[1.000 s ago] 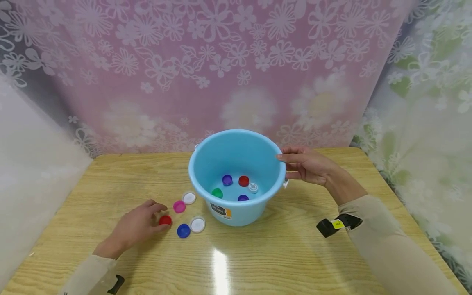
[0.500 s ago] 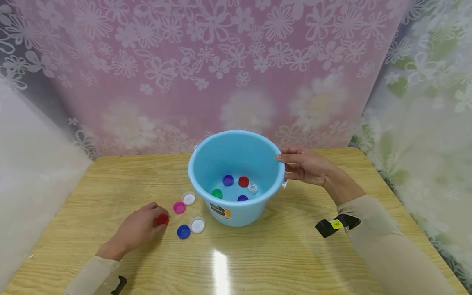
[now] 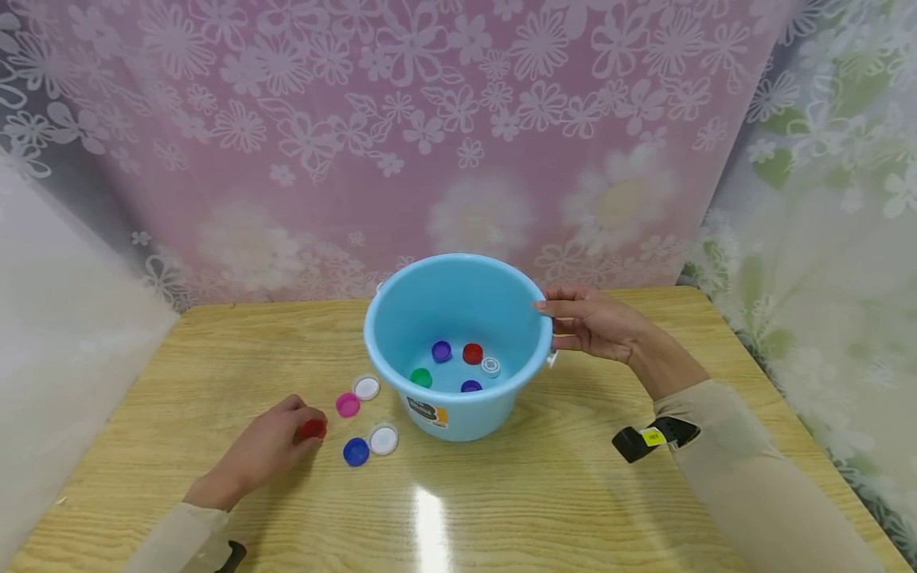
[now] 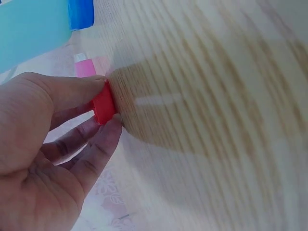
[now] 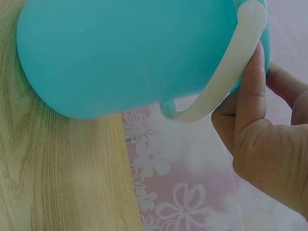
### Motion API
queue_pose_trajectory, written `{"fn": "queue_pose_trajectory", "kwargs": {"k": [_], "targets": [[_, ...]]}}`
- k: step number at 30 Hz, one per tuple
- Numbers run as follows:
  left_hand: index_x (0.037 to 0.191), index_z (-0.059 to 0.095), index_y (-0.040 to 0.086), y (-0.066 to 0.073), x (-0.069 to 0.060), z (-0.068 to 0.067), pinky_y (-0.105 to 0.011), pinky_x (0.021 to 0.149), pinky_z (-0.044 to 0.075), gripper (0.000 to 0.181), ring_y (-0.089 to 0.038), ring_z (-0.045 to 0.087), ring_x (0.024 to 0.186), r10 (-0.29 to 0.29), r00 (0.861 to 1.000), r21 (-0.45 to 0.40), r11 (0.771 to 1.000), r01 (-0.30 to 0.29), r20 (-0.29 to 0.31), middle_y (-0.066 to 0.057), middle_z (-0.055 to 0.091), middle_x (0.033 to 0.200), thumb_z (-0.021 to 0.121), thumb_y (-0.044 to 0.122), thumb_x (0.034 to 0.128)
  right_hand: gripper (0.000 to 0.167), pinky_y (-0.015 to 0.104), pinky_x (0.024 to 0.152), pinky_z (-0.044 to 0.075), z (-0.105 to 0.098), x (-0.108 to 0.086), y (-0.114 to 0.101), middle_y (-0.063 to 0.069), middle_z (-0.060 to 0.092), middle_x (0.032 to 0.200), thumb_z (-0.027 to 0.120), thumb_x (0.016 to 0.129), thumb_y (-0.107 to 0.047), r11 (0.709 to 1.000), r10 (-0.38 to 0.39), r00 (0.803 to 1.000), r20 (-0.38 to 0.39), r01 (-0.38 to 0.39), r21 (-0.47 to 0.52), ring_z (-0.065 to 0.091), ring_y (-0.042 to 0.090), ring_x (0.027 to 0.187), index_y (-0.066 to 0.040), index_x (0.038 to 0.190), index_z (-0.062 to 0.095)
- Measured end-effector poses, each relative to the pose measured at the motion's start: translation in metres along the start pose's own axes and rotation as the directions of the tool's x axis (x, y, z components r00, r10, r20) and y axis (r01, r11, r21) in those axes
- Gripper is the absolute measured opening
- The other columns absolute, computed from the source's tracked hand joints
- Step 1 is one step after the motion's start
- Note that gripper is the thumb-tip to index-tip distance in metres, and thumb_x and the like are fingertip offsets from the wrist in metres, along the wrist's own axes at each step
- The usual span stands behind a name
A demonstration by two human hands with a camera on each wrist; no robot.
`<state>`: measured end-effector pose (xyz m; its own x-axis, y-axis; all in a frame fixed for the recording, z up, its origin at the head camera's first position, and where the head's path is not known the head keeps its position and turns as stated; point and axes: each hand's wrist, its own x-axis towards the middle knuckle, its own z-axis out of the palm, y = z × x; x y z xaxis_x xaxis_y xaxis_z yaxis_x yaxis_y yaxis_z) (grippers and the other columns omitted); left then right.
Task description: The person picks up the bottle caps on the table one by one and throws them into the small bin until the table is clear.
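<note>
One red bottle cap [image 3: 313, 429] sits pinched between the thumb and fingers of my left hand [image 3: 258, 452], low over the wooden table [image 3: 559, 493]; I can't tell whether it is clear of the wood. A second ago those fingers stood apart around it; now they have closed and the cap lies slightly nearer the palm, so I judge it held rather than loose. On its bucket side, a pink cap [image 3: 348, 405], a blue cap [image 3: 356, 452], a far white cap [image 3: 367, 387] and a near white cap [image 3: 383, 439] lie unmoved, outside the light-blue bucket [image 3: 473, 418]. My right hand [image 3: 602, 325] grips the bucket's rim beside its white handle [image 5: 230, 72], much as before. On the bucket's floor I count five more: two purple caps [image 3: 441, 351] [image 3: 470, 387], a second red cap [image 3: 473, 354], a green cap [image 3: 420, 378] and a white patterned cap [image 3: 490, 367].
</note>
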<state>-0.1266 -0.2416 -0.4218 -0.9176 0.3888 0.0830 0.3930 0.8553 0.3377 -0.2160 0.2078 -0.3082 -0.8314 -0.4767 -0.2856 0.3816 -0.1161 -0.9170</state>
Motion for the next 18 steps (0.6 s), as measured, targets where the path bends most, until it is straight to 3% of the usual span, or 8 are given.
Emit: {"fn": "queue_pose_trajectory", "kwargs": {"k": [4, 8, 13, 18], "targets": [[0.102, 0.068, 0.009, -0.003, 0.000, -0.002, -0.026, 0.062, 0.049, 0.022, -0.007, 0.049, 0.071, 0.012, 1.000, -0.005, 1.000, -0.012, -0.025, 0.003, 0.054, 0.088, 0.076, 0.011, 0.0816, 0.024, 0.034, 0.071, 0.057, -0.001, 0.001, 0.000, 0.014, 0.060, 0.099, 0.061, 0.094, -0.010, 1.000, -0.002, 1.000, 0.005, 0.002, -0.007, 0.068, 0.022, 0.083, 0.002, 0.115, 0.054], [0.103, 0.068, 0.005, -0.006, 0.004, -0.015, -0.025, 0.059, 0.050, 0.025, -0.007, 0.053, 0.069, 0.026, 0.997, 0.008, 1.000, -0.026, -0.078, 0.002, 0.054, 0.087, 0.076, 0.013, 0.0813, 0.027, 0.032, 0.071, 0.057, -0.001, 0.001, 0.000, 0.015, 0.060, 0.100, 0.062, 0.094, -0.010, 1.000, 0.002, 1.000, 0.009, -0.002, 0.002, 0.068, 0.022, 0.084, 0.002, 0.116, 0.052], [0.106, 0.066, 0.001, 0.000, 0.016, -0.049, -0.033, 0.064, 0.056, 0.028, -0.015, 0.062, 0.073, 0.078, 0.988, 0.045, 0.996, -0.072, -0.130, -0.004, 0.056, 0.091, 0.075, 0.008, 0.0814, 0.026, 0.032, 0.071, 0.057, -0.001, 0.001, 0.000, 0.014, 0.059, 0.100, 0.062, 0.094, -0.010, 1.000, 0.002, 1.000, 0.010, -0.003, 0.011, 0.068, 0.022, 0.084, 0.001, 0.115, 0.051], [0.111, 0.065, -0.001, 0.014, 0.029, -0.086, -0.039, 0.066, 0.057, 0.030, -0.021, 0.064, 0.076, 0.113, 0.979, 0.073, 0.992, -0.102, -0.170, -0.009, 0.058, 0.096, 0.073, 0.007, 0.0832, 0.028, 0.032, 0.071, 0.057, 0.000, 0.000, 0.000, 0.013, 0.059, 0.100, 0.062, 0.094, -0.010, 1.000, -0.003, 1.000, 0.009, 0.003, 0.010, 0.068, 0.021, 0.084, 0.002, 0.116, 0.050]]}}
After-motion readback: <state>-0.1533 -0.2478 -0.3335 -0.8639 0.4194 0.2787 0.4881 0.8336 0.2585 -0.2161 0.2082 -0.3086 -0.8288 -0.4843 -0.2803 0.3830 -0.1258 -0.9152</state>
